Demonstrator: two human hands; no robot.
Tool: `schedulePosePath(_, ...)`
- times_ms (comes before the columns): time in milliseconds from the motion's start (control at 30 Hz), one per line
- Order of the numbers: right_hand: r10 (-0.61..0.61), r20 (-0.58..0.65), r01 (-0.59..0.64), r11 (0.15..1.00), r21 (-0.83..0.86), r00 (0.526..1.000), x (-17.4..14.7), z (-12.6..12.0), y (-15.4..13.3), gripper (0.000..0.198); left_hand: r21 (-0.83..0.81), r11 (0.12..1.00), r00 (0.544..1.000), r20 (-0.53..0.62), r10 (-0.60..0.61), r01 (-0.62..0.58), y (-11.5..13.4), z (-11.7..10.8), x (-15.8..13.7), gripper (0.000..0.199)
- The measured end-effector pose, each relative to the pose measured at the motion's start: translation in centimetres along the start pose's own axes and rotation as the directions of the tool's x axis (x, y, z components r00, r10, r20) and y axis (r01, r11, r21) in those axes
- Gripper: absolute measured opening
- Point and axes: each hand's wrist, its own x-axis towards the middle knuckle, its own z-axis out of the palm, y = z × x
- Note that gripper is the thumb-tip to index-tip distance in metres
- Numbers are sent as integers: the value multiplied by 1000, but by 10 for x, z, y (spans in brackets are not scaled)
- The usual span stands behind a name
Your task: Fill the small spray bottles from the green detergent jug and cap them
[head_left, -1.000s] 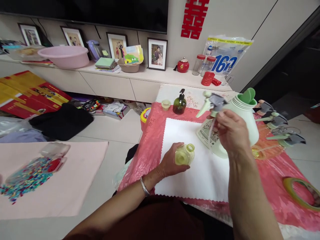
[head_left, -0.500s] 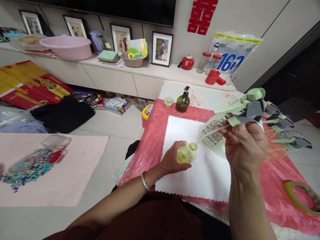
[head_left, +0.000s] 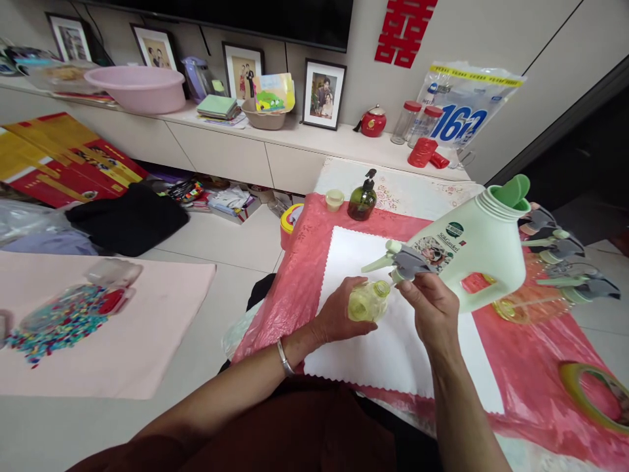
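Observation:
My left hand [head_left: 339, 316] is wrapped round a small clear yellow-green bottle [head_left: 367, 303], tilted with its uncapped mouth toward the right. My right hand [head_left: 436, 307] grips a grey and pale green trigger spray head [head_left: 411, 261] by its collar, close beside the bottle's mouth. The spray head's thin tube does not show clearly now; I cannot tell how far it is inside the bottle. Behind my right hand stands a big pale green jug [head_left: 491, 246] with a handle and a green scoop-like piece [head_left: 512, 191] in its opening. A white scalloped sheet [head_left: 354, 357] lies underneath.
Several spray bottles [head_left: 535, 288] with trigger heads are at the right, near a tape roll [head_left: 565, 393]. A dark green pump bottle [head_left: 362, 203] and a small cup [head_left: 335, 199] stand at the back. Pink plastic [head_left: 280, 308] covers the table. Colourful bits [head_left: 63, 328] lie leftward.
My right hand has brought the spray head down and left to the bottle's mouth; its tube, visible before, no longer shows clearly. My left hand and the bottle have hardly moved.

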Motion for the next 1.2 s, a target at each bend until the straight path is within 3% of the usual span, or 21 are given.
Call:
schedulePosePath(267,73,61,-71,997,-43,995,-13,4,16,50,23,997,997,5,-76,75,7,1,1,94)
schedulePosePath(667,2,128,24,979,-201,992,-8,5,17,48,20,1000,1000,14,-18,17,2,0,1,100)
schedulePosePath(933,-120,110,151,929,-338,987,4,2,-9,35,1,1000,1000,6,4,-4,0,1,1,102)
schedulePosePath(1067,-182,175,239,882,-407,968,14,1,-24,35,-3,1000,1000,11,5,-5,-1,1,1,101)
schedulePosePath(1200,-135,294,253,876,-410,946,24,1,-31,36,4,1000,1000,1,13,-13,-3,1,1,102)
